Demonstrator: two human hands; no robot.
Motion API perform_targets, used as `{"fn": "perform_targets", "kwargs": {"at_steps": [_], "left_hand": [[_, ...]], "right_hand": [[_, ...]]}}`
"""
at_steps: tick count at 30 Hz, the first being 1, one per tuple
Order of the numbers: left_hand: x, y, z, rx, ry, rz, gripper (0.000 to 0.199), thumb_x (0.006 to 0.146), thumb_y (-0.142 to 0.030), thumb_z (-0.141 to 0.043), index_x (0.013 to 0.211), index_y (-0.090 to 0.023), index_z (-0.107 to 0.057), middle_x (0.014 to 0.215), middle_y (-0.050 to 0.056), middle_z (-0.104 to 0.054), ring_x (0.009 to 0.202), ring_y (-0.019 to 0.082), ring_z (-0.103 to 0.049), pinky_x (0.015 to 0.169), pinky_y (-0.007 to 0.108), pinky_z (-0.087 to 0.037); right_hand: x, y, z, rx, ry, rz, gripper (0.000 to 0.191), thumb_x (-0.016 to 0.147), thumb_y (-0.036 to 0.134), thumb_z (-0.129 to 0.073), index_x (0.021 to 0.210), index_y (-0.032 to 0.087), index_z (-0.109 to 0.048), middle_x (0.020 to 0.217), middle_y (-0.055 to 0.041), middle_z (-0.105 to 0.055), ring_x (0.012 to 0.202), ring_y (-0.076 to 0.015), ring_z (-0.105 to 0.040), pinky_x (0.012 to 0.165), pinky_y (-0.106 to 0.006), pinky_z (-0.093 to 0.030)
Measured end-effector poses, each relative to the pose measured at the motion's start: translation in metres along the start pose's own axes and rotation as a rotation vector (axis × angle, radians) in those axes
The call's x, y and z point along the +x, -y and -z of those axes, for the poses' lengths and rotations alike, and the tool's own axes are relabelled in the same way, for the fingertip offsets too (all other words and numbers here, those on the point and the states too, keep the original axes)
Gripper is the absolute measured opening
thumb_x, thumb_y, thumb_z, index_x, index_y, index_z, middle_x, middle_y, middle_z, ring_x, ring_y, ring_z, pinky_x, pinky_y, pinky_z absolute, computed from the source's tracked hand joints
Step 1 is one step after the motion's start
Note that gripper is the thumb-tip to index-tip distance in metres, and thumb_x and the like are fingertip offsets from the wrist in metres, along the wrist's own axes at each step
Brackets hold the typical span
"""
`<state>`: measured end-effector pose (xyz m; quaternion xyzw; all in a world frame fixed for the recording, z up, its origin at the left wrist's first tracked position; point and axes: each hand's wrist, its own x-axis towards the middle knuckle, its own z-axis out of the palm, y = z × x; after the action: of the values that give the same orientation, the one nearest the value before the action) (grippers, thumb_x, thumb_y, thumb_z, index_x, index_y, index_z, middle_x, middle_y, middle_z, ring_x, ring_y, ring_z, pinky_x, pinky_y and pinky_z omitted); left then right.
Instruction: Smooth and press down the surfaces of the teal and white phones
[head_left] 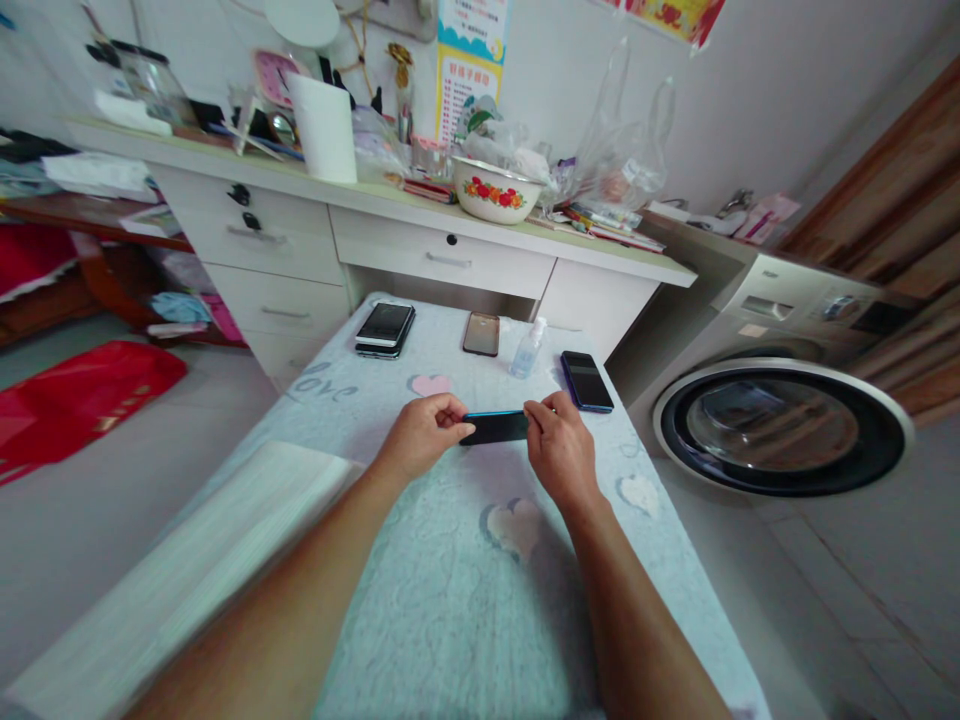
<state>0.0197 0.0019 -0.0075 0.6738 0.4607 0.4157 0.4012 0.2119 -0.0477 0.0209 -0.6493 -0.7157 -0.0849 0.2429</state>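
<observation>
A dark smartphone (495,428) with a bluish edge is held sideways between my two hands, just above the cloth-covered table. My left hand (426,430) pinches its left end between thumb and fingers. Around the right end, the fingers of my right hand (559,440) are closed. Beyond the hands stands a small clear spray bottle (527,350) with a white cap. A phone case (481,334) lies flat near the far edge. To the right rests another dark phone (586,381), and at the far left is a stack of phones (385,328).
The table's pale cloth (450,600) has a heart pattern. A pale board (187,570) lies along the left side. Behind stands a white desk (442,250) carrying a flowered bowl (496,192) and a paper roll (322,130). A washing machine (780,380) is at the right.
</observation>
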Motion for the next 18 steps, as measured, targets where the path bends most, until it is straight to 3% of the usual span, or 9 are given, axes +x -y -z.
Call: {"fn": "perform_targets", "kwargs": {"at_steps": [8, 18], "left_hand": [[0.0, 0.002, -0.001, -0.031, 0.014, 0.0, 0.008, 0.064, -0.021, -0.068, 0.069, -0.016, -0.063, 0.058, -0.005, -0.059, 0.054, 0.009, -0.051, 0.052, 0.02, -0.039], [0.001, 0.005, -0.001, -0.043, 0.021, -0.027, 0.012, 0.063, -0.023, -0.068, 0.067, -0.015, -0.06, 0.059, -0.005, -0.055, 0.055, 0.009, -0.048, 0.053, 0.021, -0.036]], "right_hand": [[-0.004, 0.031, -0.012, 0.067, 0.035, 0.113, 0.022, 0.094, 0.021, -0.042, 0.1, 0.023, -0.063, 0.093, -0.0043, -0.054, 0.085, -0.0164, -0.051, 0.065, -0.024, -0.037], [-0.005, 0.044, -0.021, 0.101, 0.051, 0.215, 0.023, 0.097, 0.023, -0.038, 0.1, 0.023, -0.061, 0.093, -0.0044, -0.055, 0.087, -0.017, -0.05, 0.071, -0.025, -0.038]]}}
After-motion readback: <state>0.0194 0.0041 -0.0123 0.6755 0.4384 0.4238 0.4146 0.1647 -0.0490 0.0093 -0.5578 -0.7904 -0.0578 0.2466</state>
